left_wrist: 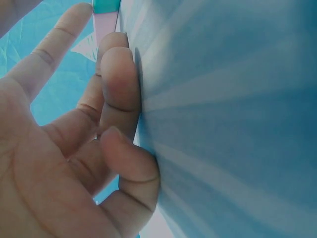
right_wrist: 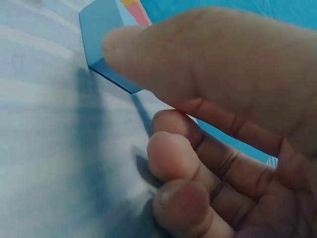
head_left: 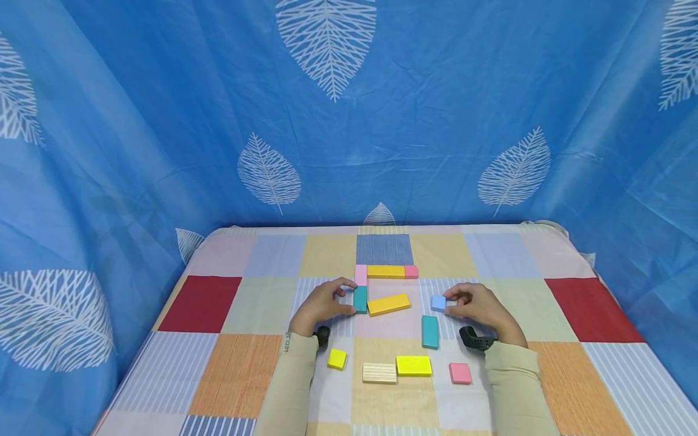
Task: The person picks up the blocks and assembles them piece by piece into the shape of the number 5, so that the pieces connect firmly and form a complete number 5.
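My left hand (head_left: 322, 306) spans a teal block (head_left: 360, 300), index fingertip at its far end and thumb at its near end. In the left wrist view the index finger (left_wrist: 59, 42) reaches the teal block (left_wrist: 106, 6), the other fingers curled by the cloth. A pink block (head_left: 361, 275) adjoins the teal block's far end. Over on the right, my right hand (head_left: 477, 307) pinches a small blue block (head_left: 438, 303) between thumb and index finger. The right wrist view has the thumb (right_wrist: 133, 52) against the blue block (right_wrist: 101, 32).
A yellow-orange block (head_left: 385, 271) and a pink cube (head_left: 411, 272) continue the row. Another orange block (head_left: 389, 304) lies slanted between the hands. Nearer are a teal block (head_left: 429, 332), yellow blocks (head_left: 413, 366) (head_left: 337, 359), a striped block (head_left: 379, 373) and a pink block (head_left: 460, 373).
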Demonstrator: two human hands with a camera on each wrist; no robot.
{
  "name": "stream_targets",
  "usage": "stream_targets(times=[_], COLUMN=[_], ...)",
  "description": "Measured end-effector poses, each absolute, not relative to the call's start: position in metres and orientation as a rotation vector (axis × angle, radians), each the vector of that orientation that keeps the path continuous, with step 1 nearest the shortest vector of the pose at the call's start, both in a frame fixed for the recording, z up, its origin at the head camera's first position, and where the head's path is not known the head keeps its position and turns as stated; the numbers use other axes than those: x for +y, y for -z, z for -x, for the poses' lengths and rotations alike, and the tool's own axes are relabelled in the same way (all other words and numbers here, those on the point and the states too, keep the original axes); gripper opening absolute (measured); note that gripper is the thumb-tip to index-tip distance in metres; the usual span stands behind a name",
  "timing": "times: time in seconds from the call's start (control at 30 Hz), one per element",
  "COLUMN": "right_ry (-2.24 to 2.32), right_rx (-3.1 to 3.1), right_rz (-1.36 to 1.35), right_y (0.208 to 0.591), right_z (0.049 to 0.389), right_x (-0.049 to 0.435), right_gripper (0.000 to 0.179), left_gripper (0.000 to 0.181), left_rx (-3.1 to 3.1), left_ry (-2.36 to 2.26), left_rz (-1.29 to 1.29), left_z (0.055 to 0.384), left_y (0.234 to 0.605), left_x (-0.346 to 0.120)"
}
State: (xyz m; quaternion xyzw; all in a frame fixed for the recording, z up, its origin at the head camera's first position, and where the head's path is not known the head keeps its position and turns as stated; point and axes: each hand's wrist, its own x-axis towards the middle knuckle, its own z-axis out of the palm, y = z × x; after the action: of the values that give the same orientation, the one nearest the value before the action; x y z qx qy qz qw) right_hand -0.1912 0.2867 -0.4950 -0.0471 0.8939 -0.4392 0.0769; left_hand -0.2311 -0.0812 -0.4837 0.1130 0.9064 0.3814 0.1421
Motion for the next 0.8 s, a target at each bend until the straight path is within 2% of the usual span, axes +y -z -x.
stream_targets(times=[0.2,0.6,0.8], right_ry=[1.291,1.300,1.273], right_rx=[2.710,2.752,2.730], right_rz=[0.124,0.284,0.255], right_y=[0.495,0.501,0.496], right_z=[0.192,0.198,0.199], right_x=[0.281,0.265,0.255], right_gripper=[0.029,0.028,0.028], left_gripper=[0.049,0.049,0.049], left_rx=[2.619,2.609,2.615], left_ry=[-1.101,-1.122,-1.129], left_rz=[-0.339,-0.330,-0.351], left_z=[0.232,0.233,0.233], left_y=[0.486,0.488,0.489], left_x=[-0.081,-0.082,-0.083])
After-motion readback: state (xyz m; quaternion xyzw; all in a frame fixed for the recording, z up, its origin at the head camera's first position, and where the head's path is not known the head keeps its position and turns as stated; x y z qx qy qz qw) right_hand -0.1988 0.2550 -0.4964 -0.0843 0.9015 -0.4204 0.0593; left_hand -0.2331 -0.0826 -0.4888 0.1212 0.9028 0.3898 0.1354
